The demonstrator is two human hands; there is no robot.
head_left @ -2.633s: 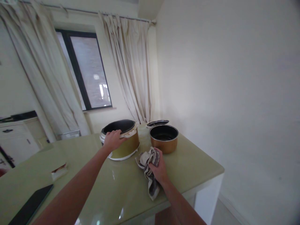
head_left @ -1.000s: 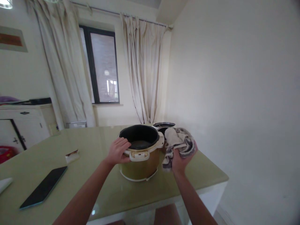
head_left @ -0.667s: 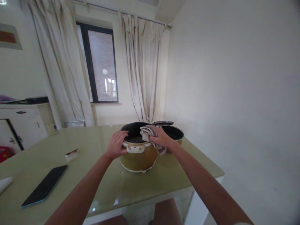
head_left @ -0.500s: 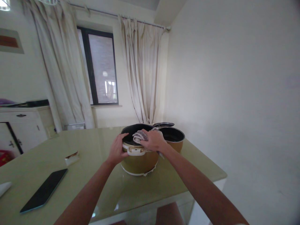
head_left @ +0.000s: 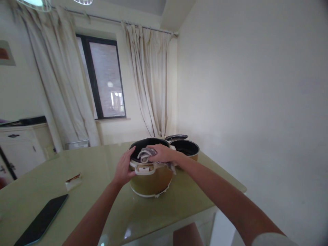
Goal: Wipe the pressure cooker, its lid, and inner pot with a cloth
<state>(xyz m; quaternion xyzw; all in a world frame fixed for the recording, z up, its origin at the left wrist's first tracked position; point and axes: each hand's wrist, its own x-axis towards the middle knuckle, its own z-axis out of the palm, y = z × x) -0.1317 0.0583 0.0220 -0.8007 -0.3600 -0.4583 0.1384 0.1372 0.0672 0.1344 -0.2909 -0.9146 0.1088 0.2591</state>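
Observation:
A gold rice cooker (head_left: 151, 181) with a white rim and a white front handle stands upright on the table. My left hand (head_left: 124, 167) grips its left side, fingertips at the dark upper edge and thumb beside the handle. Bunched in my right hand (head_left: 162, 153) is a grey-and-white cloth (head_left: 146, 154), pressed at the cooker's rim near the front. One end of the cloth hangs over the right side. Most of the cooker's inside is hidden behind my right hand and the cloth.
Just behind on the right stands a gold pot with a black interior (head_left: 185, 147), a dark lid (head_left: 176, 137) beyond it. A black tablet (head_left: 42, 218) and a small white packet (head_left: 73, 181) lie left on the glossy greenish table (head_left: 99, 171). A wall rises to the right.
My right hand has moved the cloth slightly left along the cooker's rim. My left hand keeps its hold. The camera view has shifted a little, so the room appears lower and further left.

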